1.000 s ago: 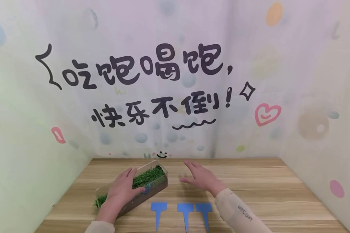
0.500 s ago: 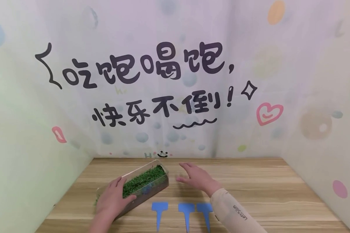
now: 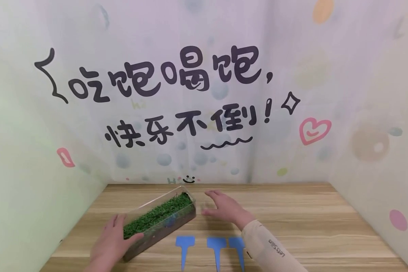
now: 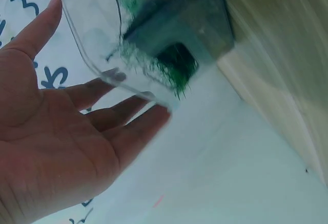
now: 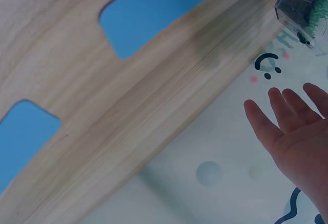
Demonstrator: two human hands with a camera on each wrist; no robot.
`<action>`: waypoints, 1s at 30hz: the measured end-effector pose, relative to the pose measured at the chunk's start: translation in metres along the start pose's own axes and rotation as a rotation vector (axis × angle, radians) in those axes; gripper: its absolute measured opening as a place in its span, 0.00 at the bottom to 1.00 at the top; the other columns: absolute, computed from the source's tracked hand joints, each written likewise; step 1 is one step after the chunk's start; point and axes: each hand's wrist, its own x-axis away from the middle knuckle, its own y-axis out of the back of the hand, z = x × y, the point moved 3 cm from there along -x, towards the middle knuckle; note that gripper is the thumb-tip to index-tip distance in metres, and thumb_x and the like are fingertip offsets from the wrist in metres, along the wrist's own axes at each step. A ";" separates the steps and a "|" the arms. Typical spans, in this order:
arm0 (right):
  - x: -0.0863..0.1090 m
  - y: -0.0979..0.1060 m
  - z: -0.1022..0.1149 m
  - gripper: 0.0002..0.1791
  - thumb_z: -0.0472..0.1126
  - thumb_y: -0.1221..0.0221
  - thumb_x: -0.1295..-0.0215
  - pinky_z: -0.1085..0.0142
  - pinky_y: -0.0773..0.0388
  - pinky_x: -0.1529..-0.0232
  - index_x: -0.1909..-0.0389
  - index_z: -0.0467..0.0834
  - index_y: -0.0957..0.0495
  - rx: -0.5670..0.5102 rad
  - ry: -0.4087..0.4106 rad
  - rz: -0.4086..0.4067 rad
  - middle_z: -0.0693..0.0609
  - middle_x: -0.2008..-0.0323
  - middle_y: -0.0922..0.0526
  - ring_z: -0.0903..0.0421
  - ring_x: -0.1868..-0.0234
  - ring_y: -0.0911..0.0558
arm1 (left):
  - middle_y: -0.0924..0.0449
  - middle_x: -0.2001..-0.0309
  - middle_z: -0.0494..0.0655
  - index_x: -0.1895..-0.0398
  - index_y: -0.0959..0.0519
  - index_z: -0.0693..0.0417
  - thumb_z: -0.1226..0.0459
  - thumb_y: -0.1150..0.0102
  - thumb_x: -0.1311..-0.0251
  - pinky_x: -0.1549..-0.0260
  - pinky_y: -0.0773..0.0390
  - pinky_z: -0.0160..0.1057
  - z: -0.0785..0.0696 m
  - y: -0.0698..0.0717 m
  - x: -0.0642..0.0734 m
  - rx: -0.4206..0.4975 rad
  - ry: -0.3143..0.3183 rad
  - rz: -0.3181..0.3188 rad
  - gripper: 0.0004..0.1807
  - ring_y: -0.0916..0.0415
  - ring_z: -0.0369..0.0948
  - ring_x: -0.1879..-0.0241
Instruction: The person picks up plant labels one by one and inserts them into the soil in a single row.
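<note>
A long clear plastic box (image 3: pixel 166 228) lies slantwise on the table, with dark filling below and green grass (image 3: pixel 158 214) on top. My left hand (image 3: pixel 110 238) is at its near left end, thumb and fingers spread apart. In the left wrist view, the fingertips of that left hand (image 4: pixel 66 142) overlap the rim of the box. My right hand (image 3: pixel 229 209) hovers just past the far right end, fingers extended and holding nothing. The right wrist view shows the right hand (image 5: pixel 302 142) apart from the box corner (image 5: pixel 297 14).
Three blue T-shaped plant labels lie in front of the box: a left label (image 3: pixel 185 241), a middle label (image 3: pixel 216 243) and a right label (image 3: pixel 236 243) partly behind the right sleeve (image 3: pixel 268 245). A printed cloth wall (image 3: pixel 285 151) rises behind the wooden table (image 3: pixel 309 223).
My left hand has slid along the box toward its near left end, uncovering more grass. My right hand has drifted left, closer to the far end. The box has stayed in place.
</note>
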 end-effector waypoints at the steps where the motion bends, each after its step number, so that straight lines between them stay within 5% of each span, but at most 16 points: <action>1: -0.001 -0.001 0.001 0.42 0.60 0.37 0.36 0.45 0.32 0.32 0.28 0.41 0.35 -0.002 0.001 0.002 0.38 0.28 0.33 0.38 0.30 0.30 | 0.49 0.30 0.82 0.29 0.42 0.75 0.32 0.38 0.48 0.42 0.32 0.68 0.003 0.001 0.001 0.001 0.015 0.015 0.61 0.45 0.75 0.33; 7: -0.005 -0.009 0.009 0.43 0.57 0.38 0.34 0.46 0.35 0.29 0.26 0.37 0.38 -0.032 0.021 0.046 0.38 0.27 0.35 0.39 0.27 0.33 | 0.42 0.34 0.85 0.33 0.44 0.85 0.31 0.37 0.49 0.47 0.26 0.64 0.014 0.005 0.006 0.012 0.097 0.089 0.65 0.38 0.75 0.37; 19: -0.013 -0.027 0.019 0.41 0.51 0.39 0.31 0.48 0.34 0.29 0.24 0.38 0.42 -0.141 0.030 0.111 0.40 0.26 0.35 0.43 0.28 0.31 | 0.35 0.37 0.81 0.32 0.42 0.83 0.30 0.35 0.54 0.51 0.23 0.61 0.020 0.006 0.006 0.000 0.136 0.104 0.68 0.32 0.73 0.41; 26: -0.018 -0.022 0.021 0.31 0.40 0.39 0.30 0.49 0.22 0.41 0.32 0.28 0.33 -0.389 0.003 0.032 0.33 0.39 0.22 0.39 0.39 0.20 | 0.25 0.44 0.76 0.33 0.37 0.79 0.33 0.32 0.54 0.59 0.20 0.57 0.013 0.009 0.004 -0.036 0.112 0.079 0.63 0.22 0.67 0.51; 30: -0.019 -0.016 0.019 0.26 0.39 0.37 0.32 0.52 0.19 0.46 0.39 0.27 0.27 -0.365 -0.063 -0.045 0.34 0.46 0.16 0.41 0.45 0.16 | 0.23 0.45 0.74 0.33 0.36 0.77 0.34 0.31 0.54 0.59 0.20 0.57 0.008 0.010 0.000 -0.030 0.096 0.070 0.61 0.21 0.65 0.53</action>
